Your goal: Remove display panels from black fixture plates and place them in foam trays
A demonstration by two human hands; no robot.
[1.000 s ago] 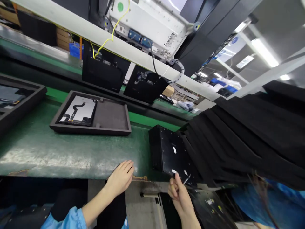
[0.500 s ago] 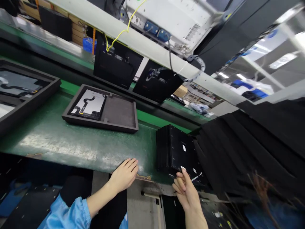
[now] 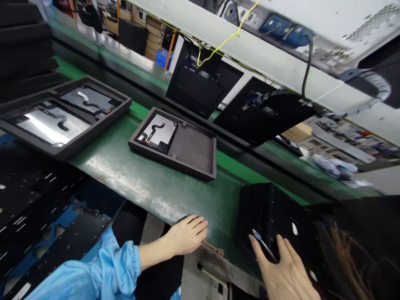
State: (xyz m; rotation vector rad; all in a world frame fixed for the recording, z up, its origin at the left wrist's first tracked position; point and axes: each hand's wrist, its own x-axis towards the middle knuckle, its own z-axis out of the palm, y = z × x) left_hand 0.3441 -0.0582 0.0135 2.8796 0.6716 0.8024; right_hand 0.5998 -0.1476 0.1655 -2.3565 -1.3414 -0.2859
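Observation:
My left hand [image 3: 187, 235] lies flat, fingers together, on the near edge of the green conveyor belt [image 3: 150, 183], holding nothing. My right hand [image 3: 286, 271] reaches up to a stack of black plates [image 3: 271, 216] standing on the belt at the right. Its fingers are stretched out, and a thin metal tool that looks like tweezers [image 3: 262, 243] runs between them against the top plate. A dark foam tray [image 3: 175, 143] with one flat panel in its left compartment lies on the belt beyond my left hand.
A second, larger dark tray [image 3: 62, 118] with two panels sits at the left. Black screens [image 3: 200, 85] hang from a pale beam [image 3: 268, 58] above the belt. Black perforated sheets [image 3: 46, 216] lie below the belt at the left. Dark hair intrudes at lower right.
The view has swung left and down. My right hand has opened out and moved up onto the black plates with the thin tool. My left hand has stayed on the belt edge.

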